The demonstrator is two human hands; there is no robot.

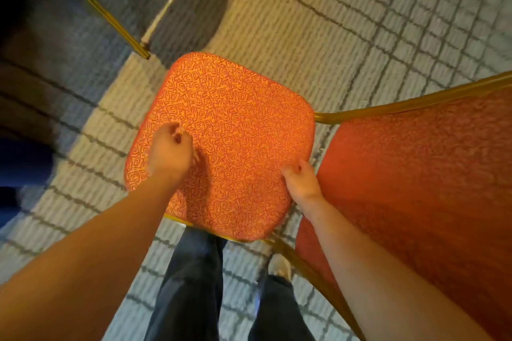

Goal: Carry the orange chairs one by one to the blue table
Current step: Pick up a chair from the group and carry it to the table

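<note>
An orange chair stands right below me on the carpet. Its patterned seat (230, 130) fills the middle of the view, and its red-orange back (415, 188) in a gold frame rises at the right. My left hand (171, 152) hovers over the seat's near left part with fingers loosely curled, holding nothing. My right hand (302, 183) is at the seat's right edge, beside the back, fingers also loosely curled with no clear grip. The chair's legs are hidden under the seat.
Gold legs of other chairs (110, 14) stand at the top left and top centre. A dark blue cloth-like surface (22, 163) lies at the left edge. Grey and beige patterned carpet (360, 22) spreads to the upper right. My legs (194, 285) are just behind the seat.
</note>
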